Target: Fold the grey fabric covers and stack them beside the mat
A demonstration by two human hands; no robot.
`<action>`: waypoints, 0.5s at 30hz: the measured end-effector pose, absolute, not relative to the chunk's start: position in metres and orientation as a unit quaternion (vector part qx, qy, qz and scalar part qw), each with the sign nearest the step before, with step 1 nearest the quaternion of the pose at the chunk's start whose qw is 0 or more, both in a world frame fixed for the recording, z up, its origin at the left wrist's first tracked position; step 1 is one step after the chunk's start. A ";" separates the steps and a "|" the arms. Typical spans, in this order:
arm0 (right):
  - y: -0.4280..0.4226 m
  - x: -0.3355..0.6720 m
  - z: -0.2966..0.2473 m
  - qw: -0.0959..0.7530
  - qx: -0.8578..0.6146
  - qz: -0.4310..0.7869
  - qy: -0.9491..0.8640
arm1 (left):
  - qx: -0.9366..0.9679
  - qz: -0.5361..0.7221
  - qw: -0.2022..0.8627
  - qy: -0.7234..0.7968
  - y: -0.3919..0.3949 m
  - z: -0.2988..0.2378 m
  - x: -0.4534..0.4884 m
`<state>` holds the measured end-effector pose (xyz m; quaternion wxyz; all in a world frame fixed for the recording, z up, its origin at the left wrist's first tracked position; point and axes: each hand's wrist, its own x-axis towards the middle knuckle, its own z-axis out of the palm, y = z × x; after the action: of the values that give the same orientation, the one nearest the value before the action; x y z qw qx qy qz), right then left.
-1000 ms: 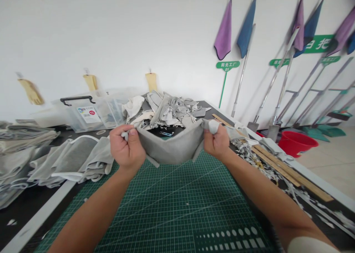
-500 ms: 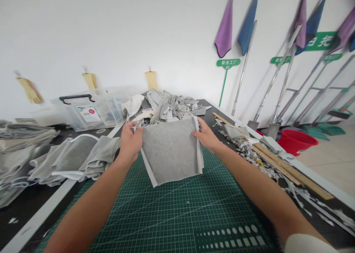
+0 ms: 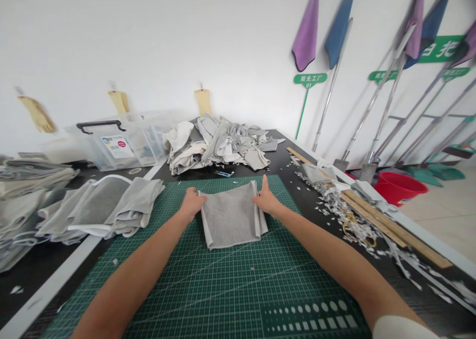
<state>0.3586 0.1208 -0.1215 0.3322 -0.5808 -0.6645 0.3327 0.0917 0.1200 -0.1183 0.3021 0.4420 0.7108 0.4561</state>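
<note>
This is a fabric-cutting workshop in a small factory. The work surface is a long black table topped with a green cutting mat printed with a measuring grid. Stacks of folded grey fabric lie to the left, and a heap of grey cloth pieces stands at the far end. Fabric offcuts, wooden straightedges and scissors lie along the right side. Mops and cleaning cloths hang on or lean against the white wall. A green sign appears to read "Sunshine Factory 01", though the lettering is small
</note>
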 end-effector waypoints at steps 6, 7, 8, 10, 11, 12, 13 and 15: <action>0.111 0.362 -0.120 0.270 -0.538 0.080 -0.795 | 0.656 0.365 0.071 0.657 0.104 -0.119 0.091; 0.108 0.361 -0.119 0.259 -0.518 0.053 -0.813 | 0.704 0.339 0.031 0.623 0.100 -0.116 0.094; 0.106 0.359 -0.117 0.252 -0.495 0.033 -0.831 | 0.749 0.314 0.015 0.583 0.095 -0.113 0.099; 0.104 0.354 -0.116 0.235 -0.433 0.013 -0.870 | 0.828 0.257 0.036 0.497 0.085 -0.110 0.112; 0.104 0.350 -0.117 0.223 -0.400 0.010 -0.889 | 0.858 0.226 0.059 0.458 0.079 -0.109 0.120; 0.105 0.346 -0.119 0.205 -0.368 0.013 -0.907 | 0.879 0.197 0.080 0.427 0.073 -0.109 0.128; 0.106 0.343 -0.122 0.180 -0.340 0.020 -0.923 | 0.894 0.166 0.098 0.405 0.065 -0.109 0.136; 0.110 0.337 -0.131 0.132 -0.312 0.035 -0.940 | 0.909 0.108 0.124 0.382 0.043 -0.109 0.149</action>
<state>0.3374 0.1104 -0.1309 0.1320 -0.3124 -0.9401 0.0351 0.1489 0.0432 -0.1089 0.1244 0.9094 0.3820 0.1081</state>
